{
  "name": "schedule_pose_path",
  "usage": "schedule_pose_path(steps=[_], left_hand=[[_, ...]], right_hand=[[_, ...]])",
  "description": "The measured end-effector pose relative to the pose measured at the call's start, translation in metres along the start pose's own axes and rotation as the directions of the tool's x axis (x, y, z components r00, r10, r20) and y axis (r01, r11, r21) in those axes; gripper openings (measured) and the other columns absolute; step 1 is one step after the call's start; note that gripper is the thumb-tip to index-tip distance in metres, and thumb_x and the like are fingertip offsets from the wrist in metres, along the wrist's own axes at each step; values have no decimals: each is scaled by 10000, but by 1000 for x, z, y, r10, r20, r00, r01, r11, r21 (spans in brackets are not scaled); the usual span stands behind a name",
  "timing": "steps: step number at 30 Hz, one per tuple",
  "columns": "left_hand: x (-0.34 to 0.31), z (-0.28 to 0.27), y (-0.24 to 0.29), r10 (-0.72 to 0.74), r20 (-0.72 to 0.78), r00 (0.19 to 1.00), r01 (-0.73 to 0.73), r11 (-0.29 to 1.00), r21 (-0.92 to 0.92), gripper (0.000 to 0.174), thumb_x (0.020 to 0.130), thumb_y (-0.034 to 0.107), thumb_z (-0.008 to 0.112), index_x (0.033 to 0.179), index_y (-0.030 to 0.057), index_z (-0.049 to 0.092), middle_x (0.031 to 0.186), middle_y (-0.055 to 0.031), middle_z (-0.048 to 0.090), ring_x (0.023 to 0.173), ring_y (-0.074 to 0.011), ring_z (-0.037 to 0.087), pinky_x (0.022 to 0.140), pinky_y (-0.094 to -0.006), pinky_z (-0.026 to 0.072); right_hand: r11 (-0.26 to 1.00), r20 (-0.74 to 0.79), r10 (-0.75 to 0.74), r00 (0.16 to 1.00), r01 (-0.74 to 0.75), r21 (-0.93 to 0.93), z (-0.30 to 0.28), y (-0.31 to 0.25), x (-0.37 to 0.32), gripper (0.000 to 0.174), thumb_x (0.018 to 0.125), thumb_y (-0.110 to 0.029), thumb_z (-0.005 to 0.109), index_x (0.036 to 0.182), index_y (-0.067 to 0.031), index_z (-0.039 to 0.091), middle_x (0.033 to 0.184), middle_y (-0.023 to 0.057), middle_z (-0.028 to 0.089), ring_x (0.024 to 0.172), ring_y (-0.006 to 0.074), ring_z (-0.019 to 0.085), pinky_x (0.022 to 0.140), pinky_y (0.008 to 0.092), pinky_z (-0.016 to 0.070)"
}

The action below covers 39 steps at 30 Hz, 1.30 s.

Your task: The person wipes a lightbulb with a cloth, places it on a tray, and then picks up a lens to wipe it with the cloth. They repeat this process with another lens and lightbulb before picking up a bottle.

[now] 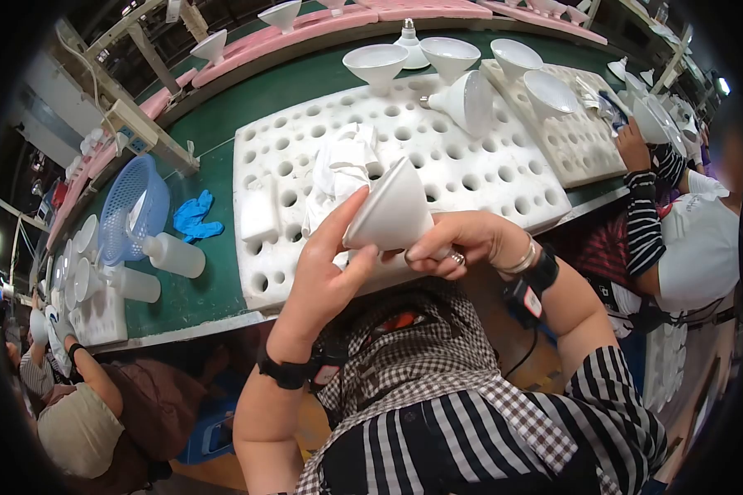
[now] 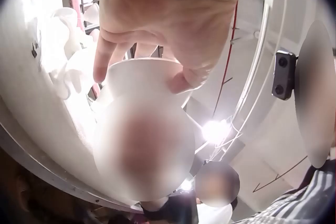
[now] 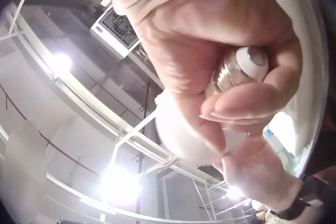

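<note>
A white cone-shaped reflector bulb (image 1: 392,206) is held between both hands, above the front of a foam board. My left hand (image 1: 322,272) grips the wide end by its rim, thumb on one side and fingers on the other. In the left wrist view the wide part of the bulb (image 2: 142,79) lies under the palm. My right hand (image 1: 470,239) curls round the narrow end. Its metal screw base (image 3: 231,74) shows between the fingers in the right wrist view. A crumpled white cloth (image 1: 343,161) lies on the board just behind the bulb.
The holed white foam board (image 1: 487,202) carries several more bulbs, one lying tilted (image 1: 470,103). Left of it are a blue glove (image 1: 196,216), white bottles (image 1: 173,254) and a blue basket (image 1: 120,214). People work close by on the right (image 1: 693,239) and left.
</note>
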State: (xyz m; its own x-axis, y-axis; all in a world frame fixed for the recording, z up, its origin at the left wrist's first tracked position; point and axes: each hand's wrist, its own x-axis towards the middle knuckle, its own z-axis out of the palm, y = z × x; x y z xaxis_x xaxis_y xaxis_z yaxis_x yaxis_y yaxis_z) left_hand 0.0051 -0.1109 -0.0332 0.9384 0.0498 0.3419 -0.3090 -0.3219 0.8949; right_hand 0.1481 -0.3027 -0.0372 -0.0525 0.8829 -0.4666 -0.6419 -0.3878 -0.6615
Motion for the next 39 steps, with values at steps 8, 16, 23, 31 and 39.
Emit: schedule_pose_path(steps=[8, 16, 23, 31, 39], left_hand=[[1, 7, -7, -171, -212, 962, 185, 982, 44, 492, 906, 140, 677, 1354, -14, 547, 1214, -155, 657, 987, -196, 656, 807, -278, 524], [0, -75, -78, -53, -411, 910, 405, 326, 854, 538, 885, 251, 689, 1354, 35, 539, 1413, -243, 474, 1234, -415, 507, 1020, -466, 441], [2, -68, -36, 132, -378, 916, 252, 544, 800, 468, 848, 91, 607, 1315, 82, 587, 1375, -214, 525, 1213, -417, 507, 1007, -486, 430], [27, -3, 2, 408, -17, 913, -200, 485, 851, 419, 817, 60, 625, 1219, 161, 687, 1291, -75, 630, 1207, -310, 548, 1007, -411, 410], [26, -13, 11, 534, 6, 845, -307, 477, 824, 298, 886, 83, 600, 1172, 72, 684, 1263, -118, 642, 1083, -307, 586, 912, -394, 468]], right_hand=[[293, -318, -779, 540, -135, -946, 18, 13, 2, 516, 757, -152, 764, 1190, 20, 542, 865, 159, 694, 762, 313, 680, 707, 388, 520], [982, -276, -171, 946, 187, 34, 6, 9, 4, 185, 843, -73, 720, 908, -44, 549, 717, -3, 497, 484, 41, 405, 407, 197, 335], [957, -187, -143, 972, 184, 224, 5, 12, 16, 143, 862, -40, 683, 887, -47, 542, 738, 15, 516, 496, 48, 426, 409, 198, 332], [927, -166, -60, 984, 116, 357, 24, 18, 18, 131, 866, -31, 636, 895, -65, 513, 723, -7, 481, 500, 27, 390, 404, 189, 318], [974, -346, -154, 925, 201, 102, 45, 20, 21, 241, 815, -14, 640, 1011, -28, 500, 711, 1, 470, 493, 51, 394, 400, 209, 296]])
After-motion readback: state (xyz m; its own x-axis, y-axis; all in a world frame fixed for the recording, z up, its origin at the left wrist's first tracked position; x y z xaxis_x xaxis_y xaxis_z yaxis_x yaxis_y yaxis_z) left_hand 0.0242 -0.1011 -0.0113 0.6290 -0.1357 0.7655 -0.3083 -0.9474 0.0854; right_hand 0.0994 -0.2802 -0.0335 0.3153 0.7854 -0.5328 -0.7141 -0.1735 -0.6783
